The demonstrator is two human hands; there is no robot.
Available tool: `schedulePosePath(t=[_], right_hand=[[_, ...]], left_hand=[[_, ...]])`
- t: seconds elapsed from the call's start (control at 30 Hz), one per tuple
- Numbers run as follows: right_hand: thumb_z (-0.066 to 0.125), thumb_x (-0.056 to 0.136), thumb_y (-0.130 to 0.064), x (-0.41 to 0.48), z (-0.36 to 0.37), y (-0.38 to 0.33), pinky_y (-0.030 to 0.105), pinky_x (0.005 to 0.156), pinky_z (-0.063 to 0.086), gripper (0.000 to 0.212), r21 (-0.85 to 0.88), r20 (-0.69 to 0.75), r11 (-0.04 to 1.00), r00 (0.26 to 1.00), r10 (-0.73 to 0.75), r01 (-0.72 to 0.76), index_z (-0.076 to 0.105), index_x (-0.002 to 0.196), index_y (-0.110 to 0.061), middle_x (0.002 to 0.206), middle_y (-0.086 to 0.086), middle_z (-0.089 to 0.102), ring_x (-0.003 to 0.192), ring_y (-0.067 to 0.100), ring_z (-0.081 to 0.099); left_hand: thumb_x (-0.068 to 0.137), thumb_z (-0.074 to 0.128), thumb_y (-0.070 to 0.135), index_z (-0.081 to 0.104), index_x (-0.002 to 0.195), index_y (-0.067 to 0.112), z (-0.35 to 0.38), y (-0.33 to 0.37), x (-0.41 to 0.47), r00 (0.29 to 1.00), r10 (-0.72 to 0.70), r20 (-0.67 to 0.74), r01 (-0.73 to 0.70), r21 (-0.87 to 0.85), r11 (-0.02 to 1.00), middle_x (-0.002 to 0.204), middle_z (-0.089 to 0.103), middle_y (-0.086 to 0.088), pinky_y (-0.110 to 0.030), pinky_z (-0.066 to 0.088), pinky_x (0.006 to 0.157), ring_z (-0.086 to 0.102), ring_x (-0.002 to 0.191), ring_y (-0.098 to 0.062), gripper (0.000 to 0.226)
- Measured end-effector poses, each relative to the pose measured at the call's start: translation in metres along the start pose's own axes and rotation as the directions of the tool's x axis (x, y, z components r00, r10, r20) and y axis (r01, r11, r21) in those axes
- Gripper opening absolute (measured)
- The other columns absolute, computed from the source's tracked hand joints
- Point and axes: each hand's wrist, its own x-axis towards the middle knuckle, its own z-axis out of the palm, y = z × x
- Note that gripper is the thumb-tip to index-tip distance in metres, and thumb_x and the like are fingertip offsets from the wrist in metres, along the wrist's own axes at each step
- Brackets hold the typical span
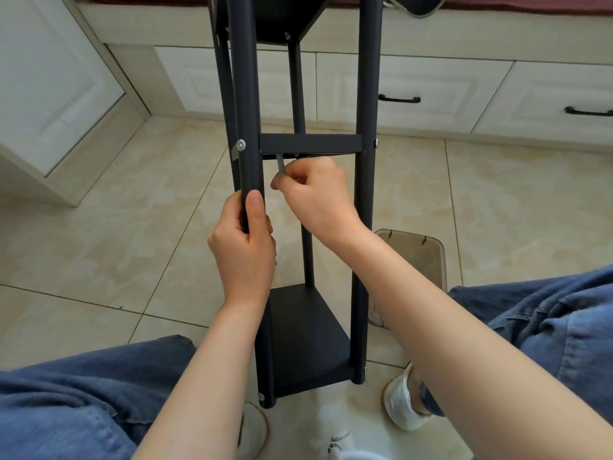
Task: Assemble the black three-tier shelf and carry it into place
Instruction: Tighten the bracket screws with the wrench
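Head view: shelf (308, 333) stands upright on the floor (132, 227) between the knees. Left hand (243, 250) is wrapped round the near left post (243, 94). Right hand (315, 200) pinches a hex key (280, 165) under the middle tier (310, 144).

Judgement: stiff tube frame, probably light, with smooth paint. Joints may rack until tightened. Lift by two posts, not by the tiers.

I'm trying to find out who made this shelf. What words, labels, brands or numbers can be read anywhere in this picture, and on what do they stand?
None: no word, label, brand or number can be read here.
The black shelf, the hex key, the plastic box and the drawers show no print.
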Motion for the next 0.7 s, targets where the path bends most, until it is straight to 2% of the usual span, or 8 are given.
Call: schedulePosePath(t=[0.33,0.47,0.53,0.7], right_hand=[[0.059,0.096,-0.014,0.0006,-0.0005,-0.0039,0.029,0.066,0.049,0.026,-0.017,-0.017,0.997,0.997,-0.072,0.072,0.074,0.081,0.001,0.069,0.015,0.067,0.069,0.03,0.061],[0.059,0.097,-0.016,0.0005,0.0,-0.003,0.032,0.072,0.051,0.028,-0.048,-0.029,0.996,0.996,-0.083,0.081,0.075,0.079,-0.002,0.066,0.011,0.068,0.067,0.026,0.063],[0.059,0.097,-0.015,-0.0005,0.0006,-0.0024,0.032,0.071,0.053,0.027,-0.043,-0.046,0.995,0.995,-0.092,0.09,0.076,0.079,-0.004,0.065,0.007,0.068,0.066,0.022,0.064],[0.059,0.098,-0.015,-0.0009,0.0038,0.0021,0.042,0.068,0.056,0.028,-0.035,-0.074,0.994,0.992,-0.107,0.104,0.075,0.078,-0.002,0.065,0.009,0.068,0.064,0.024,0.064]], left_hand=[[0.108,0.045,0.026,0.059,0.09,0.013,0.0013,0.0008,0.0005,1.0,0.005,0.006,-0.005,0.003,1.0,0.062,0.052,0.013,-0.009,0.039,0.053,0.056,0.058,-0.001,0.026],[0.108,0.045,0.026,0.06,0.091,0.013,0.0019,0.0009,-0.0005,1.0,0.008,0.011,-0.008,-0.003,1.0,0.064,0.052,0.013,-0.008,0.039,0.053,0.056,0.059,0.001,0.026],[0.108,0.046,0.026,0.06,0.093,0.013,0.0023,0.0016,-0.0013,1.0,0.014,0.009,-0.014,-0.002,1.0,0.064,0.052,0.015,-0.007,0.04,0.053,0.056,0.06,0.002,0.025],[0.107,0.045,0.028,0.061,0.094,0.013,0.0033,0.0012,-0.002,0.999,0.031,0.018,-0.031,0.012,0.999,0.067,0.054,0.014,-0.008,0.04,0.055,0.057,0.062,0.002,0.025]])
